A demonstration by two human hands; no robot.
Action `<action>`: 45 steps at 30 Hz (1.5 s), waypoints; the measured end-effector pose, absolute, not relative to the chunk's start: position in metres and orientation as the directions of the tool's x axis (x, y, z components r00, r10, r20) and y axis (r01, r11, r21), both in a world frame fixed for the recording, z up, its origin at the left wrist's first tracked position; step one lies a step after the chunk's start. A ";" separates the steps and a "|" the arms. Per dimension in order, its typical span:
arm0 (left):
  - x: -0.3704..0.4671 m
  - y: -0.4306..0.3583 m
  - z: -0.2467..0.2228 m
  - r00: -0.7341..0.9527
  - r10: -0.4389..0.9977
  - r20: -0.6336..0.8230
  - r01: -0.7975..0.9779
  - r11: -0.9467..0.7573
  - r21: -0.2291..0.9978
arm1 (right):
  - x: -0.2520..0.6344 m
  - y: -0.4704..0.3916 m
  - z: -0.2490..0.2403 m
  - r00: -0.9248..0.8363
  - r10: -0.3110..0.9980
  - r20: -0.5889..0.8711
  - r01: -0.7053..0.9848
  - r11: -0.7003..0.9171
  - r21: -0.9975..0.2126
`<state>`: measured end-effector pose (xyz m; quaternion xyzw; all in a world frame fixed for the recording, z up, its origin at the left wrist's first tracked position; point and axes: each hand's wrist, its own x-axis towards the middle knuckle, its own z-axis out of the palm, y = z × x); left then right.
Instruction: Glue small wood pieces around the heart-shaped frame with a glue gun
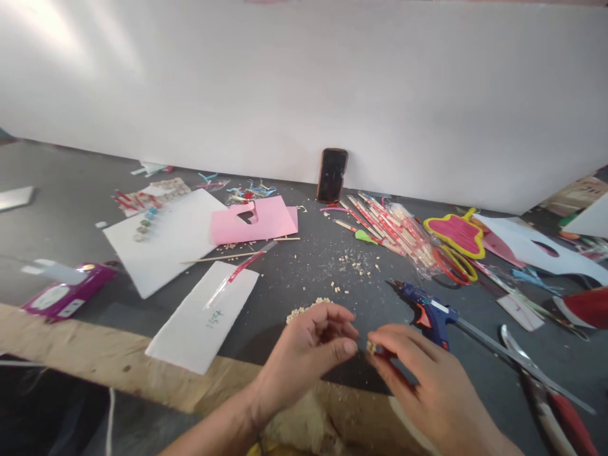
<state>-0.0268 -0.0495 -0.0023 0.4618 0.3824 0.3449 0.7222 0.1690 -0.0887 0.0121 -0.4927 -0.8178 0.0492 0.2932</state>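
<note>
1. One right hand (427, 370), thumb and fingertips pinched on a tan piece (371, 347), its exact form too small to tell, above the dark table (280, 297); a slackened pinch could drop it.
2. One left hand (308, 342), half-curled, thumb apart from fingertips, nothing visibly held.
3. One heap of tan bits (308, 309), behind the left hand; a careless knuckle could scatter it.
4. One glue gun (430, 315), near the right hand; an elbowing nudge could shift it.

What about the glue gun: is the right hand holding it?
No, the glue gun lies on the table, while the right hand pinches a small beige piece.
</note>
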 end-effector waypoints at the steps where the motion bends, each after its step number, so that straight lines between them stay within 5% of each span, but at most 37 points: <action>1: -0.032 -0.041 0.000 0.402 0.899 -0.172 -0.004 0.190 0.982 | 0.173 -0.083 0.010 -0.349 0.854 0.386 0.799 0.486 -0.355; 3: -0.040 -0.020 0.004 0.266 0.963 -0.032 0.359 -0.069 0.931 | 0.180 -0.068 0.002 -0.374 0.888 0.268 0.844 0.445 -0.298; 6: -0.043 0.012 0.003 0.436 0.890 0.135 0.676 -0.423 0.604 | 0.186 -0.049 -0.013 -0.413 0.891 0.190 0.870 0.447 -0.207; 17: -0.013 0.058 -0.040 0.713 0.699 0.065 0.636 -0.682 0.361 | 0.203 -0.072 -0.018 -0.378 0.883 0.279 0.911 0.408 -0.058; 21: -0.017 0.059 -0.041 0.713 0.698 0.068 0.631 -0.681 0.372 | 0.238 -0.108 -0.012 -0.129 0.911 0.392 0.981 0.174 -0.082; 26: -0.019 0.048 -0.026 0.634 0.766 0.109 0.641 -0.598 0.481 | 0.257 -0.122 -0.013 0.364 0.931 0.035 0.923 -0.356 -0.150; 32: -0.019 0.007 0.002 0.528 0.842 0.106 0.602 -0.460 0.653 | 0.238 -0.093 -0.011 0.459 0.873 -0.166 0.884 -0.467 -0.009; 35: -0.018 -0.016 0.008 0.472 0.882 -0.006 0.448 -0.233 0.863 | 0.239 -0.085 -0.010 0.504 0.847 -0.168 0.856 -0.516 -0.035; 40: -0.018 -0.039 0.002 0.481 0.862 -0.159 0.176 0.082 0.981 | 0.250 -0.097 -0.007 0.529 0.838 -0.131 0.823 -0.545 -0.164; 42: -0.018 -0.044 -0.002 0.480 0.854 -0.202 0.053 0.201 0.978 | 0.249 -0.107 -0.005 0.516 0.851 -0.092 0.773 -0.509 -0.379; 45: -0.017 -0.047 -0.007 0.472 0.845 -0.250 -0.143 0.353 0.924 | 0.241 -0.120 -0.004 0.431 0.901 -0.056 0.324 -0.212 -0.922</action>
